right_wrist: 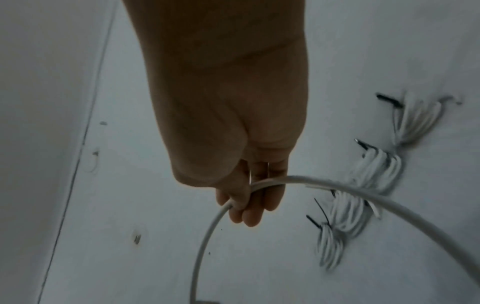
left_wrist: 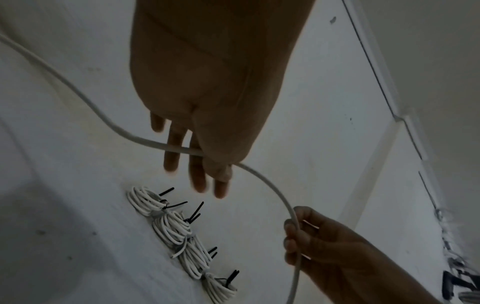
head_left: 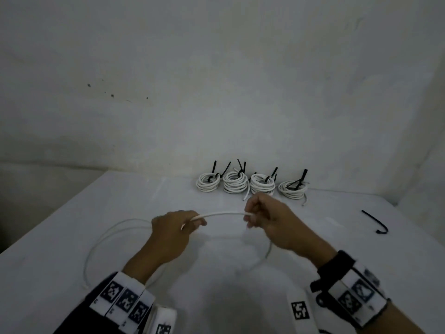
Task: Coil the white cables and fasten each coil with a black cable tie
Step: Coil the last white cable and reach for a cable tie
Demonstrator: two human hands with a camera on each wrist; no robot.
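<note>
A loose white cable (head_left: 115, 231) curves in a wide loop over the near left of the white bench (head_left: 60, 225). The left hand (head_left: 172, 231) pinches it between thumb and fingers; a short raised span runs right to the right hand (head_left: 262, 219), whose fingers curl round it. At the far edge stand four tied coils (head_left: 251, 185). One black cable tie (head_left: 376, 222) lies far right. The wristbands (head_left: 122, 300) carry square black-and-white markers, with no readable writing.

A white cable (head_left: 221, 214) over a white table (head_left: 72, 225). Four white coils (head_left: 250, 184) at frame centre carry black ties. One loose black cable tie (head_left: 375, 221) at right. Wrist bands (head_left: 125, 300) show black-and-white square markers.
</note>
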